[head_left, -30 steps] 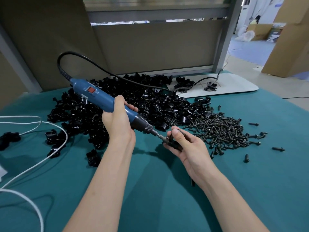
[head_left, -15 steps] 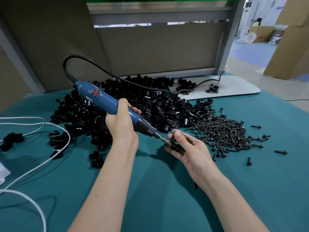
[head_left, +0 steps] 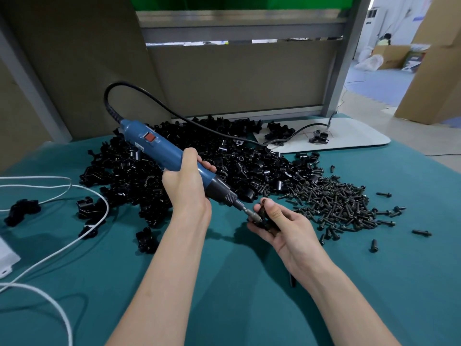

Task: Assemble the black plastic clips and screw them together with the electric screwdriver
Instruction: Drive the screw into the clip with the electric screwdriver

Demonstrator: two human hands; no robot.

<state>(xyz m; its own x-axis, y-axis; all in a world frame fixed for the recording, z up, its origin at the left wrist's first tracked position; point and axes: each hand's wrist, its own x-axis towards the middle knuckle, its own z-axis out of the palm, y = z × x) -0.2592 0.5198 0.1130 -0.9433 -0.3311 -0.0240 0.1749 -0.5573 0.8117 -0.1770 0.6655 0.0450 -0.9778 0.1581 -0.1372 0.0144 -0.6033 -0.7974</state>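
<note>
The clip (head_left: pixel 265 219) is held just above the table (head_left: pixel 224 308), pinched between thumb and curled fingers of the right hand (head_left: pixel 283 227). The screwdriver (head_left: pixel 169 156) bit meets it from the left. The left hand (head_left: pixel 185 187) is wrapped round the blue barrel.

Status, as judged: one clip is in fastening. The large clip pile (head_left: pixel 199 166) and screw pile (head_left: pixel 334 203) remain. Whether the few clips lying apart at the left are assembled cannot be told.

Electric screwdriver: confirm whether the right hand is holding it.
No, the left hand grips the electric screwdriver; the right hand holds a black clip.
</note>
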